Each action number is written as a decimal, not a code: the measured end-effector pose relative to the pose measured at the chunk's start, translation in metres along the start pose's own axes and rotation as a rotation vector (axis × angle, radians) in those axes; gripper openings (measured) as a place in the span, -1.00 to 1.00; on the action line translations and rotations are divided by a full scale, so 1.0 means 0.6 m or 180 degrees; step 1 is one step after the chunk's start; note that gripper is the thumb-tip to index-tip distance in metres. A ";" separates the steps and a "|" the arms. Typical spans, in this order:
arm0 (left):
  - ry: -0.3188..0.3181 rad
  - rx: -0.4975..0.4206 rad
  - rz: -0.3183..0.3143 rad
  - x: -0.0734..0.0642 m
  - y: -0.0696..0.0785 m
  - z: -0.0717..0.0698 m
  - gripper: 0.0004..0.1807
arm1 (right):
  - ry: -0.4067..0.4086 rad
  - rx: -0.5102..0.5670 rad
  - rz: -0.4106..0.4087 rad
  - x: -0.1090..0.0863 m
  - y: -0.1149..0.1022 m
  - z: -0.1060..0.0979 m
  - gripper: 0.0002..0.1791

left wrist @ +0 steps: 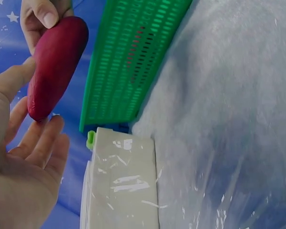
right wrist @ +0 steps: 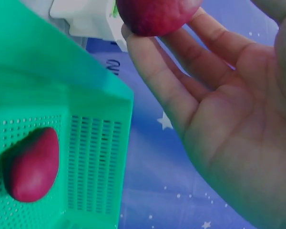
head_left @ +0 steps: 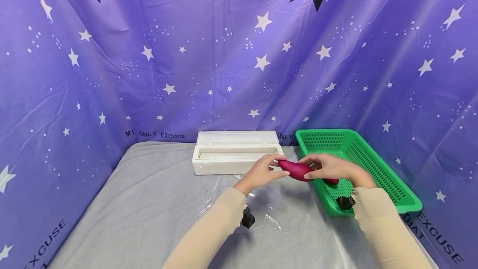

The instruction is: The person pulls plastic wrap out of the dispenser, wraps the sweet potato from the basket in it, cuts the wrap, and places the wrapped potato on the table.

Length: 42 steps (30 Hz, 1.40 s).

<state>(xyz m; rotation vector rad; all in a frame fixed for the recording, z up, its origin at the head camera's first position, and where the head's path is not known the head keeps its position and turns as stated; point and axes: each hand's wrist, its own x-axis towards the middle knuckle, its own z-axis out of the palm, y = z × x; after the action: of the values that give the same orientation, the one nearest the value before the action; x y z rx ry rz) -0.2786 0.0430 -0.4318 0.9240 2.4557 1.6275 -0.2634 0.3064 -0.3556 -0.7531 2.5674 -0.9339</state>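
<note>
A smooth purple-red sweet potato [head_left: 296, 171] is held up between both hands, above the table beside the green basket. My left hand [head_left: 261, 172] pinches its left end with thumb and fingertips, its palm bare in the left wrist view. The right hand [head_left: 332, 167] grips the other end, thumb on the near side and fingers beyond. A second sweet potato [right wrist: 34, 167] lies on the floor of the green basket [right wrist: 93, 164], partly hidden by the right hand in the head view.
Behind the left hand stands a long white box [head_left: 224, 167] with its translucent lid [head_left: 237, 137] raised. A sheet of clear plastic film [head_left: 261, 206] spreads on the grey-covered table [head_left: 149, 206] in front of it. A purple starry curtain [head_left: 224, 53] encloses the back and sides.
</note>
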 end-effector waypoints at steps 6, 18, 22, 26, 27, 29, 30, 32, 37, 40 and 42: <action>0.0118 -0.0092 0.0057 -0.003 -0.011 -0.009 -0.50 | 0.0106 -0.0133 -0.0151 0.012 -0.003 0.017 -0.45; 0.0150 -0.0046 0.0027 -0.030 -0.029 -0.046 -0.54 | 0.0283 -0.0058 -0.0371 0.039 -0.014 0.062 -0.46; 0.0144 -0.0058 -0.0045 -0.046 -0.035 -0.056 -0.54 | 0.0308 -0.0039 -0.0393 0.047 -0.014 0.080 -0.47; 0.0114 0.0022 -0.0074 -0.062 -0.043 -0.063 -0.53 | 0.0335 -0.0107 -0.0465 0.056 -0.015 0.099 -0.48; 0.0094 0.0051 -0.0072 -0.066 -0.045 -0.065 -0.53 | 0.0336 -0.0110 -0.0468 0.058 -0.016 0.104 -0.49; 0.0043 0.0098 -0.0073 -0.075 -0.049 -0.070 -0.51 | 0.0308 -0.0110 -0.0511 0.062 -0.017 0.114 -0.50; 0.0027 0.0109 -0.0073 -0.080 -0.050 -0.073 -0.51 | 0.0287 -0.0088 -0.0524 0.064 -0.018 0.119 -0.51; -0.0005 0.0151 -0.0074 -0.090 -0.053 -0.079 -0.50 | 0.0210 -0.0012 -0.0566 0.069 -0.020 0.129 -0.51; -0.0016 0.0242 -0.0035 -0.116 -0.060 -0.091 -0.53 | 0.0100 0.0097 -0.0626 0.079 -0.027 0.151 -0.50; -0.0053 0.0295 -0.0027 -0.130 -0.065 -0.096 -0.54 | 0.0115 0.0048 -0.0630 0.082 -0.032 0.164 -0.50; -0.0085 0.0327 -0.0018 -0.137 -0.069 -0.099 -0.54 | 0.0109 0.0024 -0.0660 0.085 -0.033 0.173 -0.50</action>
<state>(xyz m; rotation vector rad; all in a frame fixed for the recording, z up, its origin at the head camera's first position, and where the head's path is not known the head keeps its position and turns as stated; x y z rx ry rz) -0.2510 -0.0583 -0.4632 0.9436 2.5427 1.4895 -0.2514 0.2124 -0.4244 -1.0250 2.5493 -1.0250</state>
